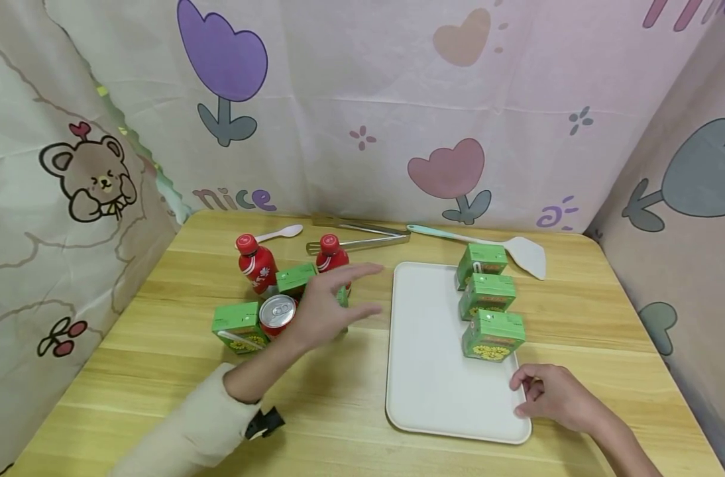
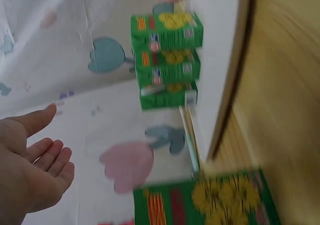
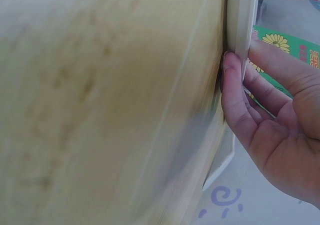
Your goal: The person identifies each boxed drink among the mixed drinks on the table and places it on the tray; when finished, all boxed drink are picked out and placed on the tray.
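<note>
My left hand (image 1: 323, 311) is raised over the group of drinks on the left, fingers and thumb spread apart, nothing between them. Beneath and around it stand a red-topped can (image 1: 277, 313), two red bottles (image 1: 258, 270) and green drink cartons (image 1: 237, 326), one of them partly hidden by the hand. To the right lies a white tray (image 1: 428, 391). Three green cartons (image 1: 492, 336) stand in a row along its right side. My right hand (image 1: 556, 399) pinches the tray's right rim near the front corner; in the right wrist view the thumb and fingers (image 3: 235, 92) meet at that rim.
Metal tongs (image 1: 374, 244) lie at the back of the wooden table (image 1: 338, 417). A white spatula (image 1: 526, 255) with a pale green handle rests behind the tray, and a pink spoon (image 1: 287, 231) lies behind the bottles. Printed cloth (image 1: 362, 79) hangs around the table.
</note>
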A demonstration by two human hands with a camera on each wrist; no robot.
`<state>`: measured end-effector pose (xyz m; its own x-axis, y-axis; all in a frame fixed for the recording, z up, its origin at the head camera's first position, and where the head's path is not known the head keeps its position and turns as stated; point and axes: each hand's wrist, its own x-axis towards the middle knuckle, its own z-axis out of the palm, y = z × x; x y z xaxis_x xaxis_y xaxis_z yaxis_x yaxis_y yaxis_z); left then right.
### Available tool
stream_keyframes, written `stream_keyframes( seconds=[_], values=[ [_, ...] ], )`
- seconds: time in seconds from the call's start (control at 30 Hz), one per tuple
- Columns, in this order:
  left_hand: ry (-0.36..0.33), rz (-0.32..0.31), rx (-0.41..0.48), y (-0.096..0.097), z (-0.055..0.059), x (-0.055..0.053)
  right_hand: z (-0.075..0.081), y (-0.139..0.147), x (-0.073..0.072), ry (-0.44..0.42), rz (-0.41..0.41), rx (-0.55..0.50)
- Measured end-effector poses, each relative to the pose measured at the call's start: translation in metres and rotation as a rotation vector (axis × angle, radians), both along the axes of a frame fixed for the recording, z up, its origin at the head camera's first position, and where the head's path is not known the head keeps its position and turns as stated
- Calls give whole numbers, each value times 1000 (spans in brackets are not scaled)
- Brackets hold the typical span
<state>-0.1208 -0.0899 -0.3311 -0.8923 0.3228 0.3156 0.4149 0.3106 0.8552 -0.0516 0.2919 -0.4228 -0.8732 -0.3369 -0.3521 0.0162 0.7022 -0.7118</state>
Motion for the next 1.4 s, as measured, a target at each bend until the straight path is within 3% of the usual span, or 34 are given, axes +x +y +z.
stream_keyframes(
  seconds=[0.3,0.47,0.7,0.93,1.07,1.4],
  values=[
    [-32,115,-4,-52,8,-7,1,0,0,-13,-4,3],
    [-51,186,-69,-75,4,-14,0,-1,-1,-24,-11,0],
    [-153,228,-166,-102,-2,-27,0,-1,-1,-26,-11,-9],
    [-255,205,-247,-117,-13,-41,0,-2,-1,-31,-17,-6],
    [-276,170,-293,-121,-17,-47,1,-2,-1,-31,-19,-7],
    [-370,124,-327,-124,-22,-57,0,-2,-1,-22,-23,13]
  ],
)
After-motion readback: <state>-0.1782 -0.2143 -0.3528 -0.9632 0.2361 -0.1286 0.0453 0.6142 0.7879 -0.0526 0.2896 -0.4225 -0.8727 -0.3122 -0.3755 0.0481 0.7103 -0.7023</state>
